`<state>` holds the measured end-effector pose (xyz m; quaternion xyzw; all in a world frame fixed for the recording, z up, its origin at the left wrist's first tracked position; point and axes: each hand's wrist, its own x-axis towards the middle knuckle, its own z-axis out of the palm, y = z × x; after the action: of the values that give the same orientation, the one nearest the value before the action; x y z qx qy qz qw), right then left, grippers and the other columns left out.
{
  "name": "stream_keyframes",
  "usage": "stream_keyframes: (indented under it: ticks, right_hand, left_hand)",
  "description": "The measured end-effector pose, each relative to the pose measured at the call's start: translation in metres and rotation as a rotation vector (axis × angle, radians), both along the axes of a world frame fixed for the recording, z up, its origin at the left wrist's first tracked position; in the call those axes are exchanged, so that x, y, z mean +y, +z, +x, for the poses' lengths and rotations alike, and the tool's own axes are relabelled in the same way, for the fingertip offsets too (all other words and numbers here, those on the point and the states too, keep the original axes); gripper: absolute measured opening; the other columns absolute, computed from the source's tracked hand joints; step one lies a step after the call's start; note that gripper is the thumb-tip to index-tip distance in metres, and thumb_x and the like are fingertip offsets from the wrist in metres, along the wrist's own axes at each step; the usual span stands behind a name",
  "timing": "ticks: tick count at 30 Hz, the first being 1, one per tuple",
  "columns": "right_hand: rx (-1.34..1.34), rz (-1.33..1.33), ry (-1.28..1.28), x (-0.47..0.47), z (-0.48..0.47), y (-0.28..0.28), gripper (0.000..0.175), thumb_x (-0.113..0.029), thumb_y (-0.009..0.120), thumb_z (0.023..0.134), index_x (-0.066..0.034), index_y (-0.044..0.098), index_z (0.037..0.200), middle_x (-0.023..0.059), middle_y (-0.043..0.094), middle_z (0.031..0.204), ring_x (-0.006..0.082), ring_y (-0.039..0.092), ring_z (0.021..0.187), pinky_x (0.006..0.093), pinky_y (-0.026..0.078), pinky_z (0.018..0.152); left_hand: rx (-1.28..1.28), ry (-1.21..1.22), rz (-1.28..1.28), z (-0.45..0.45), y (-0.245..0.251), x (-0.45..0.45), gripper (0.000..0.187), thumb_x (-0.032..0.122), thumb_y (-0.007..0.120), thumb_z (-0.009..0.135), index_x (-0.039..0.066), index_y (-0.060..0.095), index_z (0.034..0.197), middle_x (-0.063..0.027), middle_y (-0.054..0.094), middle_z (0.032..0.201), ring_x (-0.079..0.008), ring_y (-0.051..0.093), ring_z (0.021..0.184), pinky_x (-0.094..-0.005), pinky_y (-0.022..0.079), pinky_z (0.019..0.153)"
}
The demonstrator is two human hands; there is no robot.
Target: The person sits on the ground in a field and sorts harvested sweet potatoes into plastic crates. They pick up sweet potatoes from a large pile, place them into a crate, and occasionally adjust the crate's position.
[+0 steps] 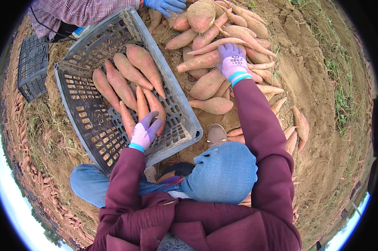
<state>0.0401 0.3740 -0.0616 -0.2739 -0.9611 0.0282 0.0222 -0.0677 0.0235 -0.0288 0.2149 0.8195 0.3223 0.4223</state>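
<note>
In purple-and-white work gloves with turquoise cuffs, both my hands are in view. My left hand [146, 129] reaches into a black plastic crate [192, 120]; its fingers lie against the lower end of a sweet potato [157, 108], and whether they grip it is unclear. Several more sweet potatoes [141, 64] lie side by side on the crate's slotted inside. To the right, my right hand [233, 62] has its fingers over the thick end of a long sweet potato [198, 61] in a heap on the soil. My palm hides part of that root.
Another person's blue-gloved hand [167, 5] is at the heap's far side, below a plaid sleeve [82, 12]. A second black crate [33, 67] stands at far left. Loose sweet potatoes [300, 127] lie right of my arm. My shoe [216, 134] is beside the crate's corner.
</note>
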Motion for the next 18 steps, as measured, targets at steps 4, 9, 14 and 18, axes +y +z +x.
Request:
stream_keyframes:
  ticks: [4,9,14,18]
  right_hand:
    - [0.03,-0.225,-0.018,0.016,0.009,0.006,0.062,-0.029,0.078,0.069,-0.011,0.052,0.122,0.0139,0.05,0.125,0.0344,0.048,0.119,0.0459,0.043,0.098]
    - [-0.136,-0.176,0.005,0.025,0.003,0.004,0.062,-0.033,0.076,0.069,-0.0108,0.053,0.122,0.0163,0.05,0.128,0.0359,0.05,0.118,0.0434,0.044,0.098]
    - [0.055,-0.295,0.017,0.023,0.014,-0.005,0.065,-0.033,0.076,0.07,-0.0116,0.052,0.126,0.016,0.049,0.13,0.0344,0.049,0.121,0.0449,0.042,0.101]
    - [0.001,-0.356,-0.106,0.014,0.023,0.003,0.069,-0.035,0.077,0.068,-0.0117,0.051,0.128,0.016,0.049,0.13,0.0338,0.049,0.122,0.0454,0.041,0.103]
  left_hand:
    - [0.042,-0.027,-0.008,-0.001,0.005,0.001,0.045,0.027,0.059,0.091,-0.001,0.053,0.125,-0.0204,0.066,0.105,-0.0283,0.065,0.096,-0.0343,0.049,0.083]
    - [0.05,-0.071,0.019,-0.002,0.011,0.003,0.045,0.028,0.059,0.091,0.0,0.053,0.126,-0.0183,0.067,0.104,-0.0286,0.065,0.095,-0.0348,0.049,0.083]
    - [0.035,-0.071,0.006,0.0,0.013,0.003,0.046,0.027,0.058,0.092,-0.002,0.052,0.127,-0.0168,0.066,0.104,-0.0262,0.063,0.098,-0.0336,0.047,0.087]
    - [0.052,-0.092,-0.004,0.0,0.015,0.004,0.046,0.026,0.058,0.092,-0.002,0.052,0.127,-0.0161,0.066,0.105,-0.025,0.062,0.1,-0.033,0.046,0.088]
